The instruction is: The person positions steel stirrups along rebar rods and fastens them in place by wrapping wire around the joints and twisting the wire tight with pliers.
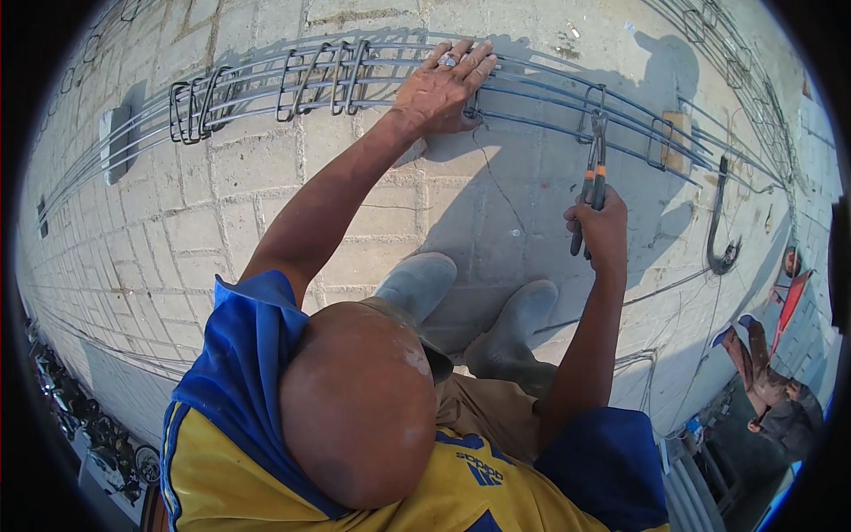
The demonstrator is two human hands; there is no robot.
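Observation:
A long rebar cage (pixel 523 86) of thin steel bars runs across the paving in front of me. My left hand (pixel 446 87), with a ring on one finger, grips the bars near the middle, fingers over the top and thumb on the near side. Closed around the dark and orange handles of a pair of pincers (pixel 596 164) is my right hand (pixel 605 226). The pincers' jaws are up at the bars, beside a stirrup (pixel 583 122); whether they bite on wire is too small to tell. Several loose stirrups (pixel 324 80) are bunched left of my left hand.
A pale block (pixel 114 146) supports the bars at left, a wooden block (pixel 676 144) at right. A bent steel bar (pixel 716 213) lies further right. Another person (pixel 767 377) is at the far right. Motorcycles (pixel 75 403) stand lower left. My boots (pixel 514 324) are on the paving.

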